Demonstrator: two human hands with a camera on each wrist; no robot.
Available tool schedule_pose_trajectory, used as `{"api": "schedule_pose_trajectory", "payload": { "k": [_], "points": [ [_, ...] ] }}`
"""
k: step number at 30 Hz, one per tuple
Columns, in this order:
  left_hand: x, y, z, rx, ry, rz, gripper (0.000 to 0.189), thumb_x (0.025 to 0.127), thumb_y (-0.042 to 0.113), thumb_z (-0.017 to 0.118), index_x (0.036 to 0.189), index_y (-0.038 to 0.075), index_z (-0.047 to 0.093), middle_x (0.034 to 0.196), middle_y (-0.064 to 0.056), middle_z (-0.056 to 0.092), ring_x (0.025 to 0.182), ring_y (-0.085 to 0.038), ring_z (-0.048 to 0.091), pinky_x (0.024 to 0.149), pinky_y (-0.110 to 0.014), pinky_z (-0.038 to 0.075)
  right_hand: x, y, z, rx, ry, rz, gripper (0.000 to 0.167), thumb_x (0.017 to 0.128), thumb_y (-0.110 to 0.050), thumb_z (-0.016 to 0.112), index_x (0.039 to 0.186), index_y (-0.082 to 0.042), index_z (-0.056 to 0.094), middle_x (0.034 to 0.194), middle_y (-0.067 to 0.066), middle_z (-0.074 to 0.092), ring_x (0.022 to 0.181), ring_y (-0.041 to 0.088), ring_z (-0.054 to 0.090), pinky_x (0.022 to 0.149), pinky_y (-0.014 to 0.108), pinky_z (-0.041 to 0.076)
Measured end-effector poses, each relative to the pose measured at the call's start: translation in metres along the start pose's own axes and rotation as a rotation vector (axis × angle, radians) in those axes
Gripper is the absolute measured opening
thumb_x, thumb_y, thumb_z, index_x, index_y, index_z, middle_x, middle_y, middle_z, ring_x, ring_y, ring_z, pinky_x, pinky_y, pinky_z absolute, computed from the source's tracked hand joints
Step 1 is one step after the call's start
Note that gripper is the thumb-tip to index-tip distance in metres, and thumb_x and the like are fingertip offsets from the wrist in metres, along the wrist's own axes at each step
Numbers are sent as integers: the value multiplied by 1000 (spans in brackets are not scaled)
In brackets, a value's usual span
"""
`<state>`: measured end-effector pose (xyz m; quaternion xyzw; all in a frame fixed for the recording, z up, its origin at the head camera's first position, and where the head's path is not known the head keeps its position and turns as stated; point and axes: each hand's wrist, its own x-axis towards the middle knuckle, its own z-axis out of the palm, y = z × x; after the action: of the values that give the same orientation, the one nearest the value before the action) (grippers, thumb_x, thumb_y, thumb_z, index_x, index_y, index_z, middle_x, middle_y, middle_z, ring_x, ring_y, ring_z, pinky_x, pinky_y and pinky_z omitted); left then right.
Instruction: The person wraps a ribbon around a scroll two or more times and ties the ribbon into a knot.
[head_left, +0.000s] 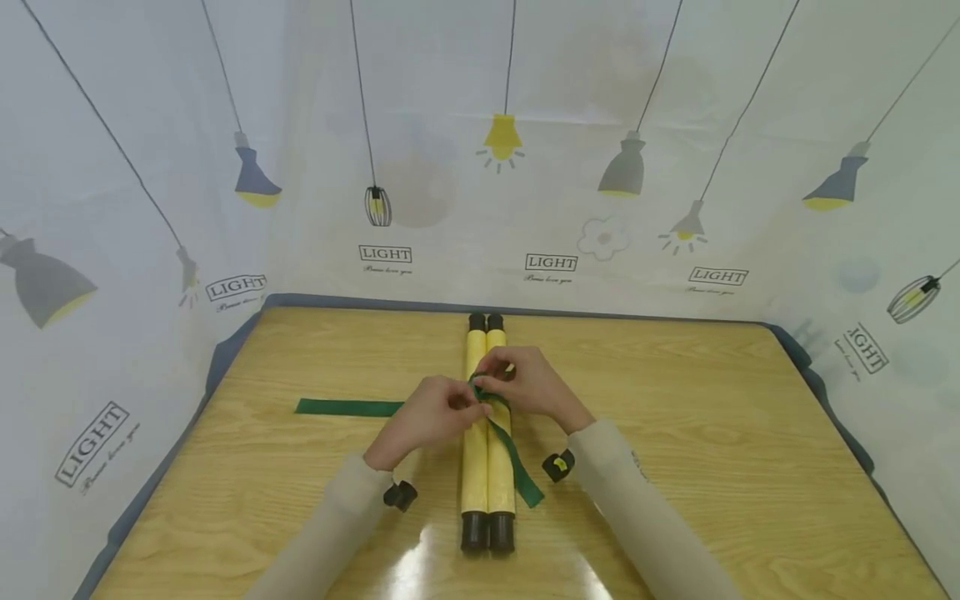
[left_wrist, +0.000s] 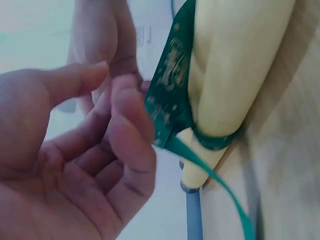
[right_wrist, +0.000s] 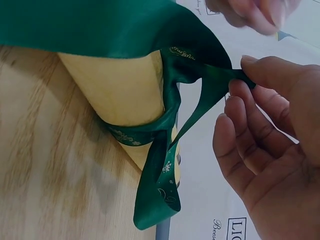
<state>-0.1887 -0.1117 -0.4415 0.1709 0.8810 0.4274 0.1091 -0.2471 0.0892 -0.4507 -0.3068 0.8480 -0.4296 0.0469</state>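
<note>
Two yellow rods (head_left: pixel 475 475) with black end caps lie side by side, pointing away from me. A green satin ribbon (right_wrist: pixel 135 134) with pale printed lettering and snowflakes wraps around both, its strands crossing and looping on top. My right hand (right_wrist: pixel 270 125) pinches a fold of the ribbon between thumb and index finger, pulled out from the rods. My left hand (head_left: pixel 438 408) hovers beside the crossing, fingers loosely curled; no ribbon shows between thumb and fingers in the left wrist view (left_wrist: pixel 115 130). One ribbon tail stretches left across the table, another trails toward me on the right.
The wood-grain table (head_left: pixel 712 417) carries the rods near its middle. White sheets (head_left: pixel 465 167) printed with lamps enclose the back and both sides. A small dark wrist device (head_left: pixel 401 496) hangs at the left cuff, another (head_left: pixel 558 465) at the right.
</note>
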Motion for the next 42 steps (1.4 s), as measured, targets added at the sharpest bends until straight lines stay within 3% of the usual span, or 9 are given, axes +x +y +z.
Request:
{"api": "schedule_pose_trajectory", "payload": {
  "k": [4,8,14,20,26,33,42],
  "points": [
    [7,1,-9,-36,136,9,18,96,29,74,88,14,71,80,0,68,69,-13,58,61,-29,48,1,-2,-2,-14,8,0,3,96,-16,74,97,-13,75,87,-1,73,81,10,65,72,26,56],
    [16,0,-11,-85,215,43,17,92,23,79,99,11,69,93,-5,70,79,-14,65,66,-29,53,1,-1,-3,-21,23,-14,5,95,-16,75,97,-11,75,87,0,73,80,9,65,71,25,56],
    [23,-5,-8,-145,214,85,24,88,12,82,109,8,70,105,-8,72,84,-16,69,69,-29,56,1,0,-3,1,25,-25,5,94,-14,75,94,-9,75,87,2,75,80,10,66,71,25,56],
    [26,-11,-3,-184,210,61,29,87,8,82,112,8,67,106,-8,71,85,-14,69,68,-28,56,0,1,-1,3,37,-18,4,94,-16,76,94,-13,76,87,0,76,80,7,66,71,25,56],
    [28,-16,1,-130,192,65,22,90,14,80,110,11,73,104,-4,74,85,-13,68,67,-26,57,1,-1,0,34,33,-20,7,95,-22,76,95,-15,77,88,-1,75,81,9,67,73,29,57],
    [28,-21,2,-66,181,124,11,96,16,74,105,13,79,95,-4,77,81,-12,67,63,-25,55,0,-2,1,56,35,20,5,95,-22,76,98,-18,77,91,-2,75,84,10,66,75,27,56],
    [27,-23,1,-99,178,78,10,99,12,70,103,8,78,88,-10,76,68,-13,68,58,-26,57,-4,-4,1,83,44,41,15,95,-26,76,105,-15,75,95,1,75,87,14,68,74,28,57]
  ]
}}
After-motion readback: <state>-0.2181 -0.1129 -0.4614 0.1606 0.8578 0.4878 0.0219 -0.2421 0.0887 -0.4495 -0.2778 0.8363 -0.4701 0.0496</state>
